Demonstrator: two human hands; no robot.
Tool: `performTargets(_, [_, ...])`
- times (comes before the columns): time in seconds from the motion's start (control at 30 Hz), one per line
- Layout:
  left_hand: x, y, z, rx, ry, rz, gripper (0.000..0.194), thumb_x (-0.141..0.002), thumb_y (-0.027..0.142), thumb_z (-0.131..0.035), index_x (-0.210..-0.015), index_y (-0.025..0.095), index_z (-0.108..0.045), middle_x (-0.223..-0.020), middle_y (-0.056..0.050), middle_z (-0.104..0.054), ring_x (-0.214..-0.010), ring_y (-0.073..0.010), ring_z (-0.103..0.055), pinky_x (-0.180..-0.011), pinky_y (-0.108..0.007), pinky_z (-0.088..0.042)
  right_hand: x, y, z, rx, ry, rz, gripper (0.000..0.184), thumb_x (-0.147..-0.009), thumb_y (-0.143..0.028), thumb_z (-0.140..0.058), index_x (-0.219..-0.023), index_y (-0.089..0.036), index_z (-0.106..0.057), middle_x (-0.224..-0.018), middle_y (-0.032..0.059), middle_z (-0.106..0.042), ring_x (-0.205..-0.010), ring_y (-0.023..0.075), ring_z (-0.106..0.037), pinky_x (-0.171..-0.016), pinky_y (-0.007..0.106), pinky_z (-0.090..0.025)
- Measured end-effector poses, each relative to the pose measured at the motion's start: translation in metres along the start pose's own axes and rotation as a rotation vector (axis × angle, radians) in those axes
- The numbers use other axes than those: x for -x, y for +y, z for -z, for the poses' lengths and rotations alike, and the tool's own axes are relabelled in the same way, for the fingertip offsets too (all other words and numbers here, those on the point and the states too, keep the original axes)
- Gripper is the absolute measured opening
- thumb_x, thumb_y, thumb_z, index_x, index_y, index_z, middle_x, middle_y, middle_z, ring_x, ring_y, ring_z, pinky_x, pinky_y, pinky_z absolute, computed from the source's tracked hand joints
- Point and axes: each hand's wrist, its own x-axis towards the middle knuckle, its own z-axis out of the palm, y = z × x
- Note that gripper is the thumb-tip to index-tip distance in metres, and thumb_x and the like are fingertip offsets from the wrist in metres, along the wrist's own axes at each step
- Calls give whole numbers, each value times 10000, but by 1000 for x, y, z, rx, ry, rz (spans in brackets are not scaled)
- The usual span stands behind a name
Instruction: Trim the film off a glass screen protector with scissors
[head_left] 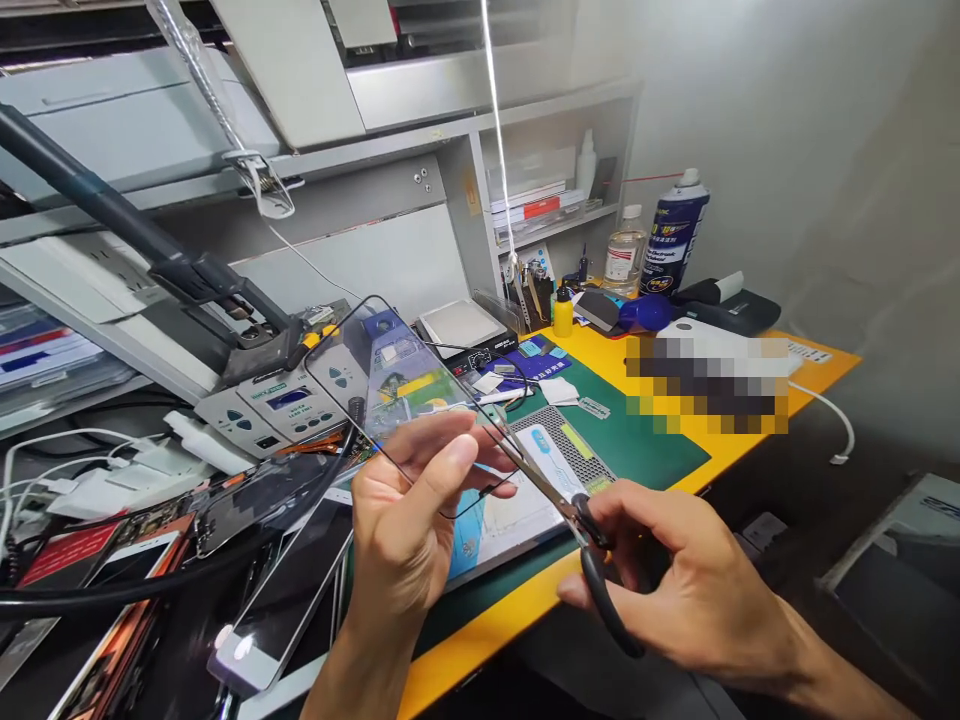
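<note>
Left hand [409, 520]: fingers [450, 465] closed, pinching a clear rectangular glass phone-screen panel [390, 385], held up at 12 o'clock.
Scissors: black-handled steel scissors [559, 495], tips at the panel's 4 o'clock corner.
Right hand [675, 585]: fingers [637, 515] closed around the handles, above the yellow tabletop [480, 625].

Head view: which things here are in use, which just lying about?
In use: left hand, clear rectangular glass phone panel; right hand, black-handled steel scissors.
Lying about: green bench mat, grey soldering station, blue spray can, yellow squeeze bottle.
</note>
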Motion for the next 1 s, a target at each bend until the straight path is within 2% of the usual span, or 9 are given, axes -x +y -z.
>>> performTargets(0.3, [1, 2, -2, 12, 44, -6, 103, -757, 139, -749, -821, 209, -791, -737, -2, -783, -614, -158, -727, -538, -228, -598, 0, -10, 9, 205, 84, 197, 300, -753, -353, -811, -723, -213, -548, -562, -73, -431, -445, 79, -374, -394, 218, -336])
performTargets(0.57, [2, 0, -4, -6, 58, -38, 101, -787, 143, -711, -812, 208, -784, -736, 2, -777, -594, -142, -712, -553, -222, -594, 0, -12, 8, 222, 65, 190, 275, -801, -359, -777, -732, -208, -558, -572, -61, -502, -434, 78, -425, -395, 219, -364])
performTargets(0.77, [1, -2, 4, 4, -32, -92, 85, -798, 159, -739, -862, 183, -789, -754, -32, -789, -617, -170, -740, -566, -247, -619, 0, -12, 10, 274, 135, 274, 234, -801, -327, -778, -756, -191, -593, -559, -72, -480, -430, 73, -430, -401, 214, -365])
performTargets(1.0, [-1, -3, 4, 1, -41, -123, 92, -791, 134, -744, -865, 167, -789, -742, -41, -785, -597, -170, -740, -564, -254, -626, 1, -8, 10, 282, 117, 291, 242, -807, -294, -780, -720, -189, -580, -575, -74, -440, -443, 68, -409, -402, 204, -361])
